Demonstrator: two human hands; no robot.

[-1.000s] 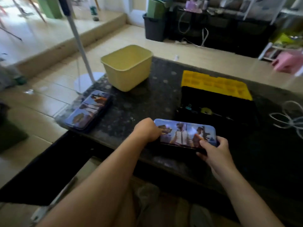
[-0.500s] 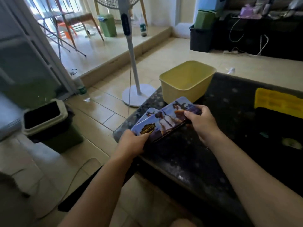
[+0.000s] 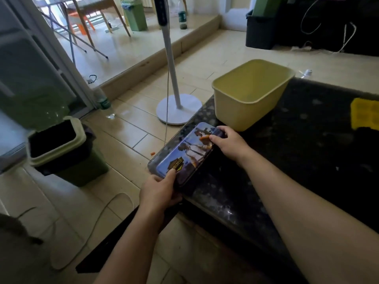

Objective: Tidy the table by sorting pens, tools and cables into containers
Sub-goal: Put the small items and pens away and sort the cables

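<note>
The dark table is carrying a yellow tub, seemingly empty: sorting is looking barely begun. At its left corner the printed pencil tin is lying closed, left hand and right hand pinching its ends.

- Pencil case: a long, flat tin with rounded corners and a printed game picture on its blue lid. The lid is closed. It lies at the left corner of the dark speckled table, running diagonally away from the person. The left hand grips the near end with its thumb on the lid, and the right hand grips the far end.
- Yellow tub: a rectangular plastic bin, upright and open-topped, standing on the table just beyond the case.
- Yellow lid: ridged and cut off by the right edge of the view.
</note>
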